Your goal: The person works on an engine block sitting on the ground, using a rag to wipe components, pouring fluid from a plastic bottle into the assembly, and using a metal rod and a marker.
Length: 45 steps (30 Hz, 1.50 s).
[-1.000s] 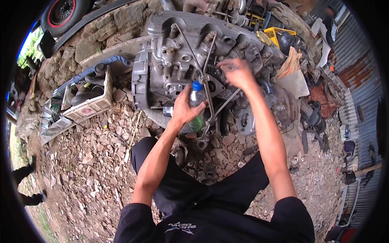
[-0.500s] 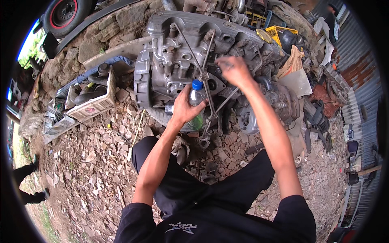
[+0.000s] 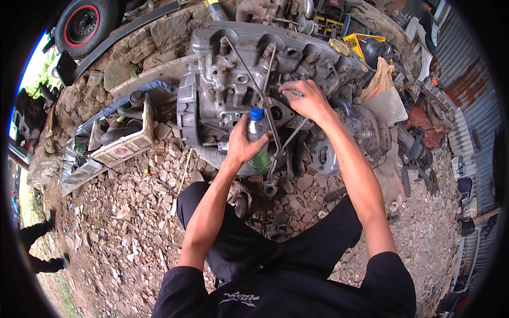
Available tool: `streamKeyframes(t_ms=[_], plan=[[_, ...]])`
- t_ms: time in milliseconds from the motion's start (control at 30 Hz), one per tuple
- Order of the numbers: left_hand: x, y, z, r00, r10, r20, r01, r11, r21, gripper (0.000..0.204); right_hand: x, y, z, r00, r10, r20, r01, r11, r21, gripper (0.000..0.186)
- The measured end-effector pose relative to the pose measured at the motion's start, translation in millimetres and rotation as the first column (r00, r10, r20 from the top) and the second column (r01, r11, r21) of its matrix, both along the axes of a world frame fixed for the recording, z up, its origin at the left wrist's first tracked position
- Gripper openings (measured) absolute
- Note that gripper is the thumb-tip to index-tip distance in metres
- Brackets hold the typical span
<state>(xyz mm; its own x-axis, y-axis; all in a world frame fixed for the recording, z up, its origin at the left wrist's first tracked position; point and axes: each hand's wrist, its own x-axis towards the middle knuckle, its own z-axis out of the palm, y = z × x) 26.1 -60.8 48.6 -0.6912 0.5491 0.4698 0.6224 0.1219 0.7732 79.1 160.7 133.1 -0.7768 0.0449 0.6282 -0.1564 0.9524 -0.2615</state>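
Note:
My left hand (image 3: 245, 144) is wrapped round a clear plastic bottle (image 3: 257, 128) with a blue cap and green in its lower part. The bottle stands upright against the near side of a large grey metal engine (image 3: 241, 74). My right hand (image 3: 307, 99) is closed at the engine's near face, its fingers pinching a short, thin grey metal piece (image 3: 295, 93) whose exact kind I cannot make out. Bent metal pipes (image 3: 249, 66) cross the engine between my hands and come down past the bottle. The fingertips of my right hand are partly hidden.
Left of the engine sits a white plastic crate (image 3: 124, 140) of parts. A round metal housing (image 3: 324, 159) lies on the right, near cardboard (image 3: 389, 108). Broken stone (image 3: 132, 228) covers the ground. A wheel (image 3: 82, 25) is at the upper left; another person's legs (image 3: 40, 246) show at the far left.
My right hand has come slightly lower and now shows sharply, after being blurred by motion. My left hand keeps its hold on the bottle. The view has shifted slightly.

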Motion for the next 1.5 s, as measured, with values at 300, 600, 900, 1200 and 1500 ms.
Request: streamKeyframes(t_ms=[300, 600, 900, 1200, 1500], plan=[[-5.0, -4.4, -0.1, 0.999, 0.036, -0.037, -0.036, 0.999, 0.011, 0.076, -3.6, -4.4, -1.2, 0.988, -0.152, -0.04, 0.157, 0.974, 0.166, 0.032], [-6.7, -7.9, -6.3, 0.997, 0.05, -0.056, -0.05, 0.999, -0.013, 0.075, -4.9, -12.1, -5.3, 0.956, -0.203, 0.212, 0.153, 0.961, 0.232, 0.023], [-6.4, -16.0, -5.5, 0.996, 0.071, -0.061, -0.071, 0.997, 0.002, 0.078, -6.6, 0.9, 15.3, 0.995, -0.095, 0.023, 0.097, 0.994, -0.059, 0.018], [1.5, -15.7, 1.7, 0.992, 0.07, -0.1, -0.067, 0.997, 0.04, 0.073, -12.3, -0.1, 7.0, 0.992, -0.117, 0.056, 0.126, 0.967, -0.22, 0.015], [-2.5, -19.0, -1.8, 0.992, 0.071, -0.102, -0.074, 0.997, -0.022, 0.075, -23.2, -1.4, 4.1, 0.958, -0.234, -0.164, 0.19, 0.951, -0.245, 0.019]])
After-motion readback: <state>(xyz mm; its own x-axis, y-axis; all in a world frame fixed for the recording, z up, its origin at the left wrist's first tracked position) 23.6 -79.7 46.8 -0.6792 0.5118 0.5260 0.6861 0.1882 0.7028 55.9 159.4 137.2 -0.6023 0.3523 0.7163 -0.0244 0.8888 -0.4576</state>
